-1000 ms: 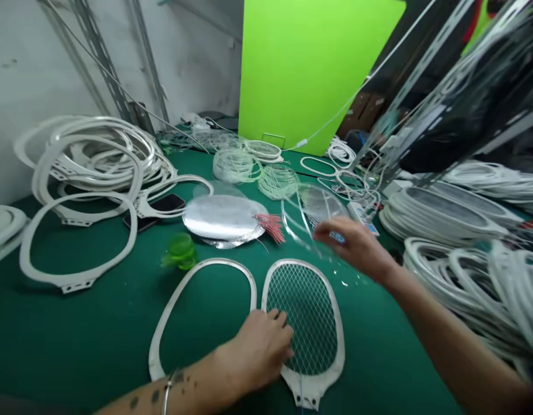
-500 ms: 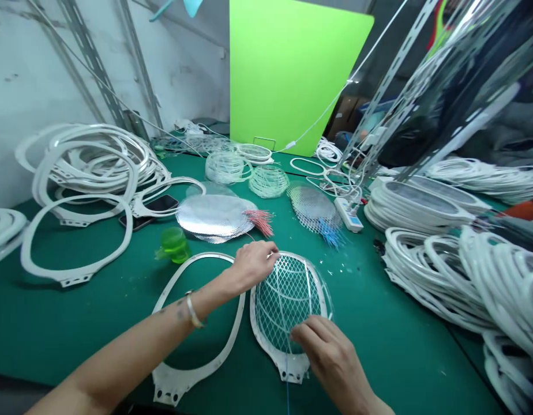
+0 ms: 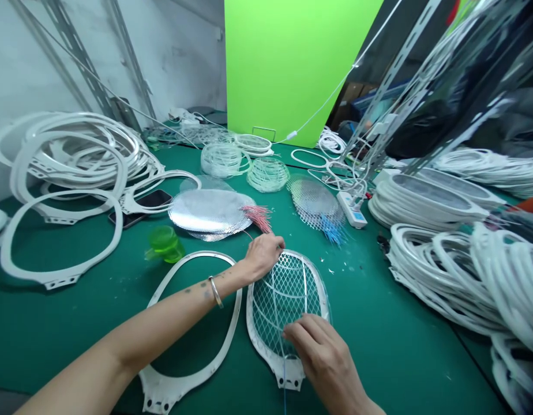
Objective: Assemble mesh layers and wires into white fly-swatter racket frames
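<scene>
A white racket-shaped frame (image 3: 251, 331) lies before me with a metal mesh (image 3: 288, 291) and clear curved ribs over it. My left hand (image 3: 265, 253) is closed in a pinch at the frame's top edge; whatever its fingertips hold is hidden. Over the lower right of the mesh, my right hand (image 3: 321, 349) has thumb and fingers pressed together beside a thin white strip. I cannot make out what is between them. A thin blue wire (image 3: 284, 380) runs from below these fingertips toward me. Left of the meshed frame lies a bare white frame (image 3: 227, 346), under my left forearm.
Cut mesh sheets (image 3: 210, 210) with red wires (image 3: 258, 216) lie beyond; blue wires (image 3: 331, 229) rest on another mesh stack (image 3: 312, 199). A green container (image 3: 166, 245) stands left. White frames are piled left (image 3: 67, 167) and right (image 3: 435, 276). A power strip (image 3: 352, 210) lies behind.
The view has shifted slightly. My left hand has turned and its fingers now sit lower at the frame's top edge. My right hand remains over the lower mesh, still pinched.
</scene>
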`<state>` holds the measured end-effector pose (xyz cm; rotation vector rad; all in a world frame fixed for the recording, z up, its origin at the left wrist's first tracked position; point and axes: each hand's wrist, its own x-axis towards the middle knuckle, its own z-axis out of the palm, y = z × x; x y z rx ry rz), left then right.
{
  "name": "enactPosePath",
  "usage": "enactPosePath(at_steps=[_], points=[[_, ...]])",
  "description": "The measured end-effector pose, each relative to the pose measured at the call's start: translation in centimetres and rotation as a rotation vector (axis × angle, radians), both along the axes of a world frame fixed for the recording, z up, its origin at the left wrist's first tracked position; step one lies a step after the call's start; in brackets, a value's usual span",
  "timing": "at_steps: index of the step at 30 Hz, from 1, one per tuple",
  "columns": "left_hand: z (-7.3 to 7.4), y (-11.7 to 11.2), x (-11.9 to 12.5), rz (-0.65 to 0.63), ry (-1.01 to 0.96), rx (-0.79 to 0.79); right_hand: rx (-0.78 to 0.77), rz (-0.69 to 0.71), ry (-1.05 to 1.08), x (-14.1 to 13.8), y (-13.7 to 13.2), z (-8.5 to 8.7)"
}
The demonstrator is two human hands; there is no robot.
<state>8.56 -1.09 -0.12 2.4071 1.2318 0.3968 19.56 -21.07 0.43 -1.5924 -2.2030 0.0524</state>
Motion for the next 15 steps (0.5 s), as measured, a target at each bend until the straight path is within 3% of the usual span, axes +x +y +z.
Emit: enactPosePath(at_steps=[8, 15], points=[[-1.5, -0.2, 0.4, -0.044, 0.033, 0.081, -0.022, -0.001, 0.019, 0.0, -0.1, -0.6], [-1.5, -0.5, 0.5, -0.055, 0.054, 0.115, -0.034, -0.001, 0.027, -0.2, 0.0, -1.1]])
